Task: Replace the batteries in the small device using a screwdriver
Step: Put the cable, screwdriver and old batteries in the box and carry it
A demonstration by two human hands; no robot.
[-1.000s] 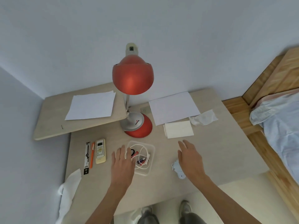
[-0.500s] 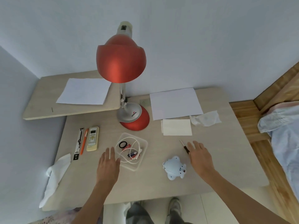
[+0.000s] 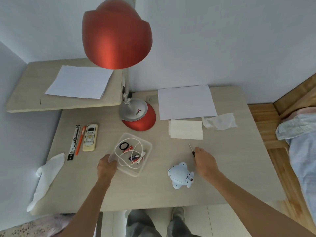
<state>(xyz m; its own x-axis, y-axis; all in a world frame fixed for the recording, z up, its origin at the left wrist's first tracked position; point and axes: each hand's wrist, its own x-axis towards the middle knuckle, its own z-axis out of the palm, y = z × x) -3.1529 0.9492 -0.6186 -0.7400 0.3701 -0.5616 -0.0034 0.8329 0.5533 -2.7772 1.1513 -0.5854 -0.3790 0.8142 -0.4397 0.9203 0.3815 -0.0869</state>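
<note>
A small pale-blue bear-shaped device [image 3: 180,174] lies on the table near the front edge. My right hand [image 3: 206,163] is just right of it and above it, its fingers closed over the black handle of a thin screwdriver [image 3: 191,149] whose shaft points away from me. A clear plastic tray [image 3: 147,145] holds a white cable, a black ring and batteries [image 3: 134,157]. My left hand [image 3: 106,165] grips the tray's near left corner.
A red desk lamp [image 3: 118,35] rises over the middle of the table; its base [image 3: 138,117] stands behind the tray. A remote [image 3: 90,137], an orange pen and a black pack lie left. Paper sheets and tissues lie at the back right. A bed is on the right.
My left hand moved right and took the tray's corner. My right hand curled its fingers onto the screwdriver handle. The camera came closer to the table.
</note>
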